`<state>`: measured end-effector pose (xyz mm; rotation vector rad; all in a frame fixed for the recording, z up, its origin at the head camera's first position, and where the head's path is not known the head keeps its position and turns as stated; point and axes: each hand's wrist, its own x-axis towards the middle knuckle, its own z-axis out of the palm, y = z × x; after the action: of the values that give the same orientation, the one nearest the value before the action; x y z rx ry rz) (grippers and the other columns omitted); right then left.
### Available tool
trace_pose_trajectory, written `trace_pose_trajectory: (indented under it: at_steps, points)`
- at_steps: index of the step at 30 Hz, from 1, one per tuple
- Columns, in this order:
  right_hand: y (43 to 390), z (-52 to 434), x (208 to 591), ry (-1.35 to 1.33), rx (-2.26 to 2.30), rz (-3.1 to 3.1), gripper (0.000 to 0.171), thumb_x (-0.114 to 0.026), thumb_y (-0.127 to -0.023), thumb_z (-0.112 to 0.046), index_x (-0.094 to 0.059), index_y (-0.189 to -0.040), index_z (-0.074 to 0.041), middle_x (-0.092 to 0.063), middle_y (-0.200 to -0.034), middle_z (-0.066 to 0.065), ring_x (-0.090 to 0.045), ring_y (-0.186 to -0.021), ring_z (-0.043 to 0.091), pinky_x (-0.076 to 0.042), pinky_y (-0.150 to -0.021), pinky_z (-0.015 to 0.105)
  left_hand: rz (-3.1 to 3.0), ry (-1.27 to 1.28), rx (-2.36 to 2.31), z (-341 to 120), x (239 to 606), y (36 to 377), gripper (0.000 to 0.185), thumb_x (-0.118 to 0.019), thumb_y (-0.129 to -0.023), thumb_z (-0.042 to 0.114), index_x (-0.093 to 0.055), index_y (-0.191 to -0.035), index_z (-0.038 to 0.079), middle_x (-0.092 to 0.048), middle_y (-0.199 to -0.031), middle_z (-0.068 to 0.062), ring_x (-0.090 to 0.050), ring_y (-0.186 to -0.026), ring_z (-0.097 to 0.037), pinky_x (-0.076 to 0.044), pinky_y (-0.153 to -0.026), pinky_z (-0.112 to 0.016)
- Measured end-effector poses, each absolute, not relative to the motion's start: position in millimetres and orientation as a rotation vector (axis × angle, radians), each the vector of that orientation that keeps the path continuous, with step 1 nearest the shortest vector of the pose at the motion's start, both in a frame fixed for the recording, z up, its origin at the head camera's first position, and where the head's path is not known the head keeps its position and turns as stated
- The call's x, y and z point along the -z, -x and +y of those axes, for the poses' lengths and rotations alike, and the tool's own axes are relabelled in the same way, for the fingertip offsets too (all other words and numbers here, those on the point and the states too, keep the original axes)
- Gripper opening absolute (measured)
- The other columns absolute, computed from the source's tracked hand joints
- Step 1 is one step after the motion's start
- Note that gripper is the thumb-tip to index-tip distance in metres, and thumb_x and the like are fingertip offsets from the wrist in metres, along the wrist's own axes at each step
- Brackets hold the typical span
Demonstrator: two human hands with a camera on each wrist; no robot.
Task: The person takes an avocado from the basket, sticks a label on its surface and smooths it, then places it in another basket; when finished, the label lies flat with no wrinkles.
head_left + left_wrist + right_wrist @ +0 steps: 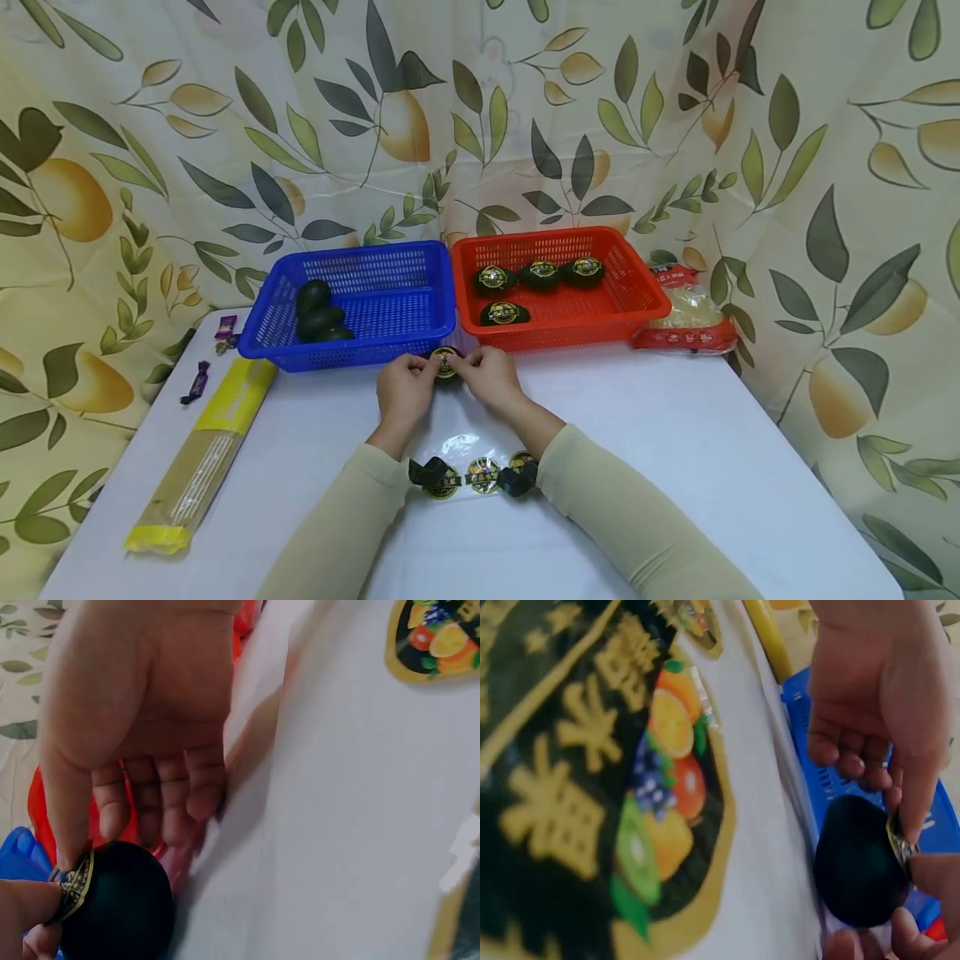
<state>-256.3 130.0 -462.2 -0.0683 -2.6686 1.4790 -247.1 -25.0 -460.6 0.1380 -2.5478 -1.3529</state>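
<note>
You've got the dark green, egg-shaped avocado (446,364) pinched between both hands, w/ a round black-and-gold sticker (446,362) on its top face. It sits on the white table (675,467), just in front of the blue plastic mesh basket (360,302), near its right corner. Your left hand (405,390) has thumb and forefinger curled onto the sticker's edge, other fingers loosely bent; your right hand (491,379) mirrors it from the other side. I'd judge the two-sided grip steadies the fruit while the label gets pressed flat.

Blue basket: three plain dark avocados at its left end, no labels visible. Right of it, touching, the red plastic mesh basket (558,283): four avocados, each w/ a sticker facing up.

Toward you from the blue basket, between your sleeves, lies a clear backing strip of more round stickers (480,475).
</note>
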Motion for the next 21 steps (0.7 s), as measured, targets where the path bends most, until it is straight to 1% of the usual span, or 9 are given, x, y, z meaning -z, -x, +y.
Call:
trace_pose_trajectory:
  at_steps: [3, 5, 7, 9, 12, 14, 16, 18, 21]
  points:
    - [257, 130, 465, 0.079, -1.63, -2.654, 0.032, -0.075, -0.095, -0.036, -0.068, -0.097, -0.005, -0.068, -0.083, 0.008, -0.063, -0.065, 0.018, -0.049, -0.055, 0.026, -2.55, -0.134, 1.377, -30, 463, 244, 0.029, -0.075, -0.096, 0.035, -0.075, -0.085, 0.008, -0.071, -0.092, -0.013, -0.064, -0.096, -0.033, -0.05, -0.085, -0.045]
    - [259, 130, 466, 0.068, -1.742, -2.629, 0.032, -0.076, -0.095, -0.032, -0.066, -0.105, -0.003, -0.07, -0.091, 0.012, -0.067, -0.065, 0.021, -0.052, -0.055, 0.026, -2.567, -0.134, 1.398, -32, 464, 242, 0.03, -0.074, -0.096, 0.036, -0.075, -0.086, 0.007, -0.072, -0.096, -0.014, -0.064, -0.099, -0.033, -0.05, -0.088, -0.046]
    - [260, 132, 467, 0.037, -1.803, -2.617, 0.032, -0.076, -0.096, -0.028, -0.064, -0.11, -0.001, -0.069, -0.098, 0.013, -0.069, -0.069, 0.022, -0.054, -0.059, 0.025, -2.594, -0.144, 1.424, -33, 465, 241, 0.031, -0.072, -0.097, 0.037, -0.074, -0.086, 0.008, -0.072, -0.096, -0.013, -0.064, -0.097, -0.031, -0.05, -0.086, -0.044]
    - [260, 134, 468, 0.002, -1.808, -2.625, 0.032, -0.076, -0.096, -0.027, -0.064, -0.11, -0.001, -0.069, -0.099, 0.013, -0.068, -0.071, 0.021, -0.055, -0.061, 0.025, -2.618, -0.154, 1.448, -34, 465, 240, 0.033, -0.072, -0.097, 0.038, -0.073, -0.084, 0.008, -0.072, -0.091, -0.009, -0.063, -0.089, -0.028, -0.049, -0.078, -0.039]
    - [258, 139, 469, -0.066, -1.764, -2.646, 0.03, -0.076, -0.096, -0.027, -0.064, -0.11, -0.003, -0.069, -0.101, 0.012, -0.067, -0.077, 0.019, -0.057, -0.066, 0.028, -2.645, -0.143, 1.499, -37, 466, 237, 0.035, -0.074, -0.095, 0.039, -0.072, -0.081, 0.007, -0.07, -0.086, -0.007, -0.061, -0.086, -0.025, -0.046, -0.074, -0.034]
    - [255, 142, 468, -0.123, -1.704, -2.651, 0.027, -0.077, -0.095, -0.027, -0.065, -0.108, -0.006, -0.071, -0.102, 0.01, -0.067, -0.084, 0.019, -0.058, -0.073, 0.03, -2.653, -0.132, 1.523, -39, 465, 235, 0.035, -0.076, -0.093, 0.039, -0.071, -0.081, 0.007, -0.069, -0.083, -0.008, -0.06, -0.084, -0.025, -0.046, -0.072, -0.034]
    - [253, 144, 468, -0.197, -1.625, -2.651, 0.023, -0.078, -0.095, -0.026, -0.066, -0.105, -0.009, -0.072, -0.103, 0.008, -0.068, -0.091, 0.02, -0.059, -0.08, 0.033, -2.638, -0.098, 1.533, -40, 466, 232, 0.032, -0.078, -0.092, 0.037, -0.07, -0.086, 0.007, -0.07, -0.086, -0.008, -0.062, -0.086, -0.025, -0.049, -0.075, -0.036]
    - [251, 145, 466, -0.269, -1.55, -2.645, 0.02, -0.079, -0.094, -0.025, -0.068, -0.103, -0.012, -0.073, -0.104, 0.006, -0.069, -0.098, 0.02, -0.059, -0.088, 0.035, -2.587, -0.024, 1.524, -41, 468, 232, 0.026, -0.08, -0.091, 0.032, -0.069, -0.092, 0.009, -0.073, -0.093, -0.008, -0.067, -0.092, -0.026, -0.054, -0.082, -0.038]
    - [248, 145, 466, -0.396, -1.414, -2.641, 0.016, -0.079, -0.094, -0.025, -0.073, -0.103, -0.014, -0.075, -0.107, 0.003, -0.072, -0.104, 0.02, -0.06, -0.093, 0.038, -2.502, 0.202, 1.473, -42, 472, 231, 0.017, -0.079, -0.093, 0.022, -0.075, -0.103, 0.009, -0.077, -0.107, -0.01, -0.072, -0.105, -0.028, -0.059, -0.093, -0.044]
